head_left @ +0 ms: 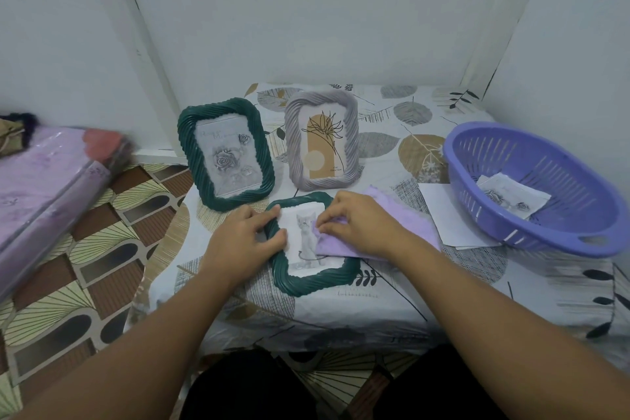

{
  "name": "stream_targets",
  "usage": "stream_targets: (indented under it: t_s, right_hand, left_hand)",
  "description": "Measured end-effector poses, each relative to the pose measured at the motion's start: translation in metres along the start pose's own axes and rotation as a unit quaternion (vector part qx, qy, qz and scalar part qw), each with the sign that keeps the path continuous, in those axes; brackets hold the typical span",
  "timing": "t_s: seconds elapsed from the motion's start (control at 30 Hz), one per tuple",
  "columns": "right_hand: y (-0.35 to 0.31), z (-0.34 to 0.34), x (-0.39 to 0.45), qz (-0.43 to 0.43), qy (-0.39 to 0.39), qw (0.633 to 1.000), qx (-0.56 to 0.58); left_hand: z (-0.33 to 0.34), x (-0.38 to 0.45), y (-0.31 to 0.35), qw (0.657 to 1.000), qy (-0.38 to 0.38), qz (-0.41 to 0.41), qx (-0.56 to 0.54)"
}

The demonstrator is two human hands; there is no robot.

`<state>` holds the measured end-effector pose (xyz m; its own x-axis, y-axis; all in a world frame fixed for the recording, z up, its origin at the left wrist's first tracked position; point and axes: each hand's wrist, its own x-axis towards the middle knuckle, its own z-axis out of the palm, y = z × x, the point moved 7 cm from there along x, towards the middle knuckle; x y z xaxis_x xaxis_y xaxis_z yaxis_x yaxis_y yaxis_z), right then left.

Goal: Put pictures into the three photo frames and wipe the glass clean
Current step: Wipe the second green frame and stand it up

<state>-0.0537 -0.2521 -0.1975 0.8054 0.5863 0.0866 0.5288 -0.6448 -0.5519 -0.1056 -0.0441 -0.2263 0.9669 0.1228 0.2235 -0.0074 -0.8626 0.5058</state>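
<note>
A dark green frame (pixel 315 278) with a kitten picture lies flat on the low table in front of me. My left hand (pixel 247 237) holds its left edge, thumb and fingers curled over the rim. My right hand (pixel 358 222) pinches a lilac cloth (pixel 402 232) against the glass over the kitten. Behind it stand a second green frame (pixel 225 155) with a grey rose picture and a grey-lilac frame (pixel 322 138) with a brown botanical print.
A purple slotted basket (pixel 545 215) at the right holds a rose picture (pixel 511 196). White paper sheets (pixel 446 215) lie partly under it. The table has a leaf-print cloth (pixel 392 286). A wrapped pink bundle (pixel 47 187) lies on the patterned floor at left.
</note>
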Motion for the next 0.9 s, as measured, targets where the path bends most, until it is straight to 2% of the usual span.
stream_targets:
  t_s: [0.13,0.3,0.47,0.63,0.7,0.8,0.9]
  right_hand:
    - [0.001,-0.004,-0.013,-0.005,-0.07,0.995,0.064]
    - [0.003,-0.005,-0.003,0.005,0.011,1.0,-0.019]
    - [0.002,-0.007,-0.016,-0.003,-0.068,0.997,0.04]
    - [0.0,-0.003,0.001,0.009,0.003,1.0,-0.027]
    - [-0.003,0.0,-0.001,0.008,-0.005,1.0,-0.014]
    - [0.0,-0.006,-0.014,0.005,-0.057,0.998,0.022]
    - [0.003,-0.012,-0.011,0.007,-0.027,0.999,-0.019]
  left_hand:
    - [0.0,0.0,0.001,1.0,0.001,-0.001,-0.003]
    - [0.0,0.0,0.0,1.0,-0.001,-0.003,-0.005]
    - [0.0,0.0,0.001,1.0,0.003,0.002,-0.006]
    - [0.0,0.0,0.001,1.0,0.0,0.0,-0.006]
    - [-0.001,0.0,0.001,1.0,0.001,-0.001,-0.003]
    - [-0.001,0.0,0.002,1.0,0.002,-0.001,-0.004]
    - [-0.001,0.001,0.002,1.0,-0.002,0.0,-0.003]
